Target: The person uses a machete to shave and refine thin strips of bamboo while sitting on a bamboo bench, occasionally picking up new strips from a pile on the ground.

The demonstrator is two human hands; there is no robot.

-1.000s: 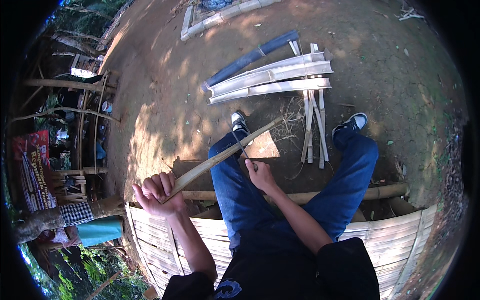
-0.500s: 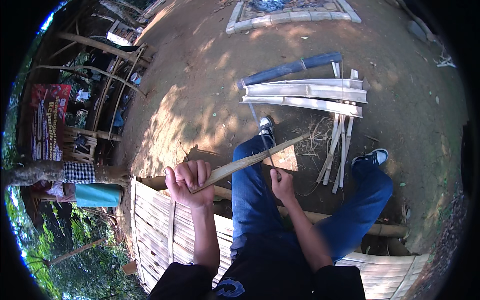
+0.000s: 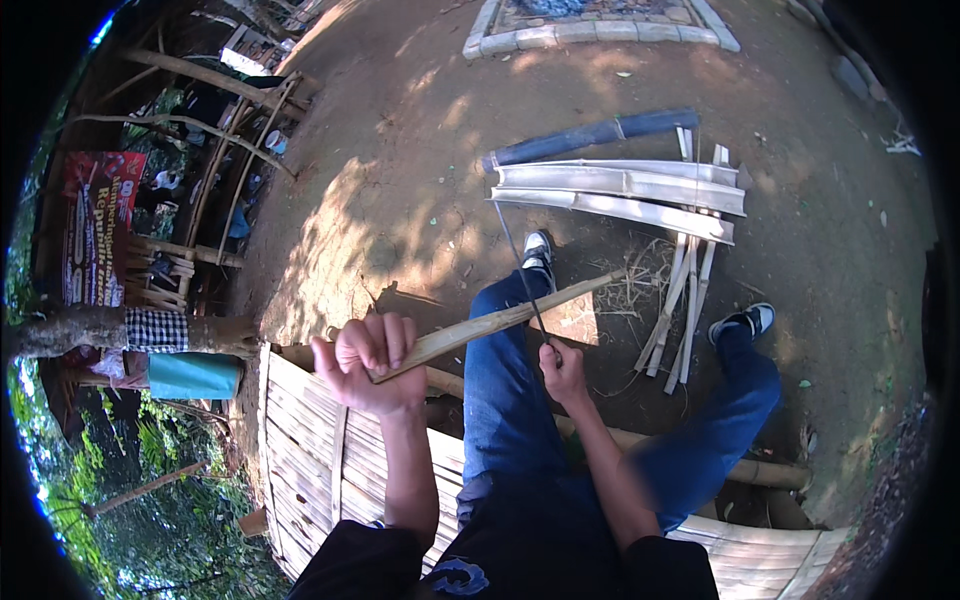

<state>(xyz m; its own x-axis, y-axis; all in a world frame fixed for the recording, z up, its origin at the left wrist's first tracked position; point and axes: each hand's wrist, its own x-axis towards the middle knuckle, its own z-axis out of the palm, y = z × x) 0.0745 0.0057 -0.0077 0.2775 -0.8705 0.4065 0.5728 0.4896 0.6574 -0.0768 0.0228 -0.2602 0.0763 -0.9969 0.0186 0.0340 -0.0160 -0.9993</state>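
Observation:
My left hand [image 3: 375,365] is curled round the near end of a split bamboo strip [image 3: 480,326], its thumb sticking out to the left. The strip slants up to the right across my left thigh, its far end over a heap of shavings. My right hand [image 3: 563,372] grips a long, thin, dark blade [image 3: 519,262], seen nearly edge-on; its handle is hidden in my fist. The blade crosses the strip near its middle and points up and left. Whether it cuts into the strip I cannot tell.
On the ground ahead lie split bamboo halves [image 3: 620,181], a dark bamboo pole [image 3: 590,137] and several narrow slats [image 3: 690,290]. Shavings [image 3: 640,285] are strewn beside my left shoe [image 3: 538,252]. I sit on a bamboo slat bench [image 3: 300,440]. A stone-edged bed [image 3: 600,33] is farther off.
The view has shifted slightly. My left thumb has swung outward from the strip, and the blade shows more clearly along its length. Both hands keep their holds.

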